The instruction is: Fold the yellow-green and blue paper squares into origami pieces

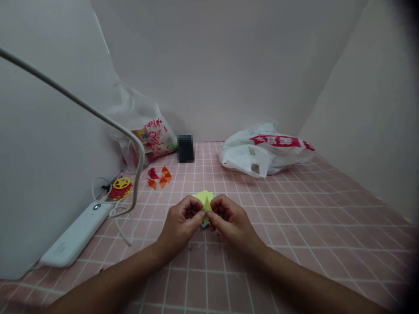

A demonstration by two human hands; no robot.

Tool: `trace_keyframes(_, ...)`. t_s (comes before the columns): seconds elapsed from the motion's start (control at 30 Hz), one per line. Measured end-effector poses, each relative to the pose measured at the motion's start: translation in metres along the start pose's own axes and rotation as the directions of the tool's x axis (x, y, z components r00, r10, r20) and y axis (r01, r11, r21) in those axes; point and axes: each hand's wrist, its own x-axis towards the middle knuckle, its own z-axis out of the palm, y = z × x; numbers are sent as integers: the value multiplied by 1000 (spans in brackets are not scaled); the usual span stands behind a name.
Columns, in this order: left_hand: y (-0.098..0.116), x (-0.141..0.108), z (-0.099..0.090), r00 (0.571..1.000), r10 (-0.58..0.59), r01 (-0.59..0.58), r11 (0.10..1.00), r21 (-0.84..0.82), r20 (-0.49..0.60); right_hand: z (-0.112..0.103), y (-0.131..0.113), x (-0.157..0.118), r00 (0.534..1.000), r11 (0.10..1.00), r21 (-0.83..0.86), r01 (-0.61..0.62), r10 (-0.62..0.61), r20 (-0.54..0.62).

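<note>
Between my two hands is a small folded piece of yellow paper [207,204], its pointed tip facing up. My left hand [184,218] pinches its left side between thumb and fingers. My right hand [229,218] pinches the right side the same way, and the two thumb tips nearly meet. Behind the folded piece lie more yellow paper sheets [200,196], partly hidden by my fingers. A bit of blue shows below the thumbs; I cannot make out what it is.
Several folded orange paper pieces [163,181] and a red one [152,173] lie left. Beyond them stand a filled plastic bag [157,135] and a blurred dark block [185,149]. A white bag [245,152] lies back right. A white power strip [77,235] and cable [81,104] are at left.
</note>
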Motion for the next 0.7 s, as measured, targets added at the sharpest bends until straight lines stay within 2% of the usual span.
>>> trace_keyframes(0.3, 3, 0, 1, 1000, 3, -1, 996, -91, 20, 0, 2, -3, 998, 996, -64, 61, -62, -18)
trace_keyframes(0.47, 3, 0, -1, 999, -6, 11, 987, -159, 35, 0, 3, -4, 999, 999, -11, 41, -42, -16)
trace_keyframes(0.7, 6, -1, -4, 999, 27, -23, 986, -163, 20, 0, -1, -3, 999, 990, 128, 50, -51, 4)
